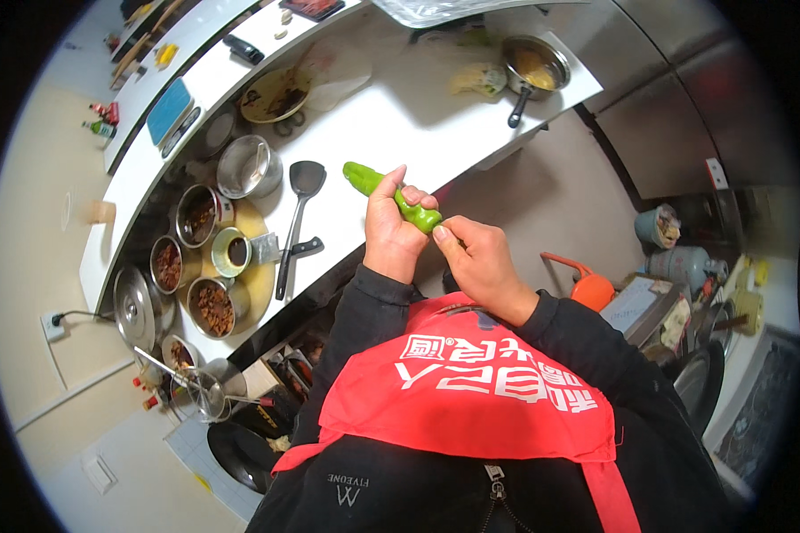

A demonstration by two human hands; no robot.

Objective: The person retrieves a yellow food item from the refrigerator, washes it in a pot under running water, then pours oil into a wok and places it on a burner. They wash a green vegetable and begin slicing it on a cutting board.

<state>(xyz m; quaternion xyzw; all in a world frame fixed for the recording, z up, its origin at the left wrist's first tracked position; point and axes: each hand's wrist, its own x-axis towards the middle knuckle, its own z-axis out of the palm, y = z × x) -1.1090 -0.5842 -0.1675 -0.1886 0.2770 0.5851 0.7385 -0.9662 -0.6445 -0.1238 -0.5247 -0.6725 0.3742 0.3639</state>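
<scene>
A long green pepper [361, 178] is in my left hand [395, 235], whose fingers wrap round its middle. One end points up and to the left, over the edge of the white counter. My right hand [489, 268] pinches the other end, close to my body, between thumb and forefinger. What the right fingertips hold there, perhaps the stem, is mostly hidden. On the counter left of my hands lies a black turner [307, 180]. A black-handled knife [308, 247] lies across near its handle, partly beside a round board.
Several metal bowls of food, including a bowl of chopped brown pieces [213, 307], crowd the left. A saucepan [535, 67] stands at the counter's far right, beside a bagged item [479, 80]. An orange container [593, 289] and a gas cylinder [684, 266] are at right.
</scene>
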